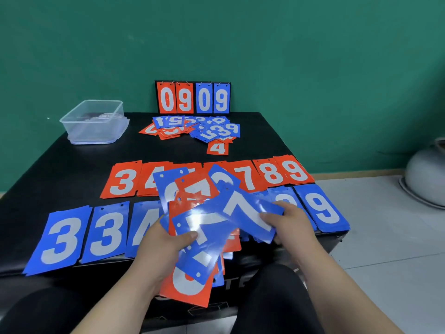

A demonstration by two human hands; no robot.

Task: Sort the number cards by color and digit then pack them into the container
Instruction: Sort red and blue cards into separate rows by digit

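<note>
Place: a plain room indoors, maybe in a home; hard to say more.
Wall: a wall [289,44] painted green.
Floor: pale floor tiles [385,237].
Table: a low black padded table [72,169] with number cards [60,237] in rows.
Back: a flip score board [192,97].
Side: a big grey pot [426,174] on the floor.

Container [94,121]: clear plastic, open-topped, upright, far left of the cards. Red row [272,174]: cards flat, face up, side by side; 3, 4, 7, 8, 9 legible, middle covered. Blue row [62,237]: just nearer; 3, 3, 4 and 9 legible. Loose pile [192,128]: mixed red and blue, far centre; red 4 [217,148] at its near edge. Mixed fan [192,285]: gripped in left hand [159,249]. Blue 7 [243,208]: pinched by right hand [289,218].
</note>
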